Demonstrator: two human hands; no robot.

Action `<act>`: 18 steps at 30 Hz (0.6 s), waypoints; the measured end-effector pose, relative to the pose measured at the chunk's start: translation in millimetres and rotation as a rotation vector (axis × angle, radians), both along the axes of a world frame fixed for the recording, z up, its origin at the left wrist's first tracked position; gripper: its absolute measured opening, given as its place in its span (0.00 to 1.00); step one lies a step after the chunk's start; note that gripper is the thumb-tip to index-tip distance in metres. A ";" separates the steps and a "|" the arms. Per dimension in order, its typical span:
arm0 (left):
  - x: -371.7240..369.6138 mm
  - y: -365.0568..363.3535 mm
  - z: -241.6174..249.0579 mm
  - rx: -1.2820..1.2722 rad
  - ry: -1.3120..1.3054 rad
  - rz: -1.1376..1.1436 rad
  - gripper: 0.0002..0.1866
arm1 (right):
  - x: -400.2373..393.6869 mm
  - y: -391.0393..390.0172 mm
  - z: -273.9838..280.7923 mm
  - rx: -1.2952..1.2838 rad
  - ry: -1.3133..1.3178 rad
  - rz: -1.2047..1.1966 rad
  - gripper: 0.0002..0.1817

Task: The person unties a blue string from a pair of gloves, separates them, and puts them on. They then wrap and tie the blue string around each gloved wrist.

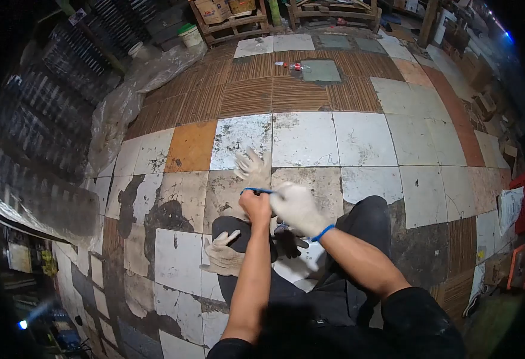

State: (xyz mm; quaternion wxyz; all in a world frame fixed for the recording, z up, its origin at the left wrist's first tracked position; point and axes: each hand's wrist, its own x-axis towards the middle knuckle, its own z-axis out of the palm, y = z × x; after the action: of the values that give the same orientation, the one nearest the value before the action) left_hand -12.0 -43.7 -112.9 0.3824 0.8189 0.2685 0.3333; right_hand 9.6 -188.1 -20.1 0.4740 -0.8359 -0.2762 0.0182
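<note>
My left hand (255,207) is bare at the wrist and back, with its fingers hidden at the blue-edged cuff of a whitish knit work glove (253,169). That glove points away from me, its fingers spread. On my right hand (296,206) is a matching white glove with a blue cuff at the wrist. Its fingers are closed at the right side of the other glove's cuff. A loose pale glove (224,255) lies by my left thigh, and a dark glove (289,242) lies between my legs.
Patchwork floor tiles (304,140), some broken, spread ahead. A plastic bottle (298,67) lies farther off. Crumpled clear sheeting (116,116) and dark stacked goods (41,107) line the left. Wooden pallets with boxes (214,11) stand at the back; a red crate (521,200) is at right.
</note>
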 end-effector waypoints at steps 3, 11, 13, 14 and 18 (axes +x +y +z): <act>35.1 14.7 24.2 -0.993 -0.019 -0.293 0.11 | -14.2 4.4 -10.6 -0.057 -0.335 0.061 0.15; 27.2 -23.7 82.3 -1.423 -0.313 -0.501 0.23 | 4.1 5.3 -11.2 -0.340 -0.236 -0.098 0.21; 21.8 -31.1 75.6 -1.303 -0.372 -0.425 0.19 | 15.4 5.6 -0.7 -0.415 -0.136 -0.155 0.21; 17.3 -32.3 67.8 -1.174 -0.439 -0.439 0.16 | 18.8 5.5 2.5 -0.450 -0.086 -0.186 0.21; 26.1 -10.9 68.2 -1.223 -0.435 -0.405 0.19 | 0.0 11.6 -23.2 -0.636 0.031 0.124 0.26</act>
State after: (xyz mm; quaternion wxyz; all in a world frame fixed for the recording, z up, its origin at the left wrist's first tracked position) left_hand 14.1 -54.6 -44.7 0.8768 0.4039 0.1670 0.2004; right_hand 9.6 -176.6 -43.3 0.1910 -0.9234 -0.2996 0.1451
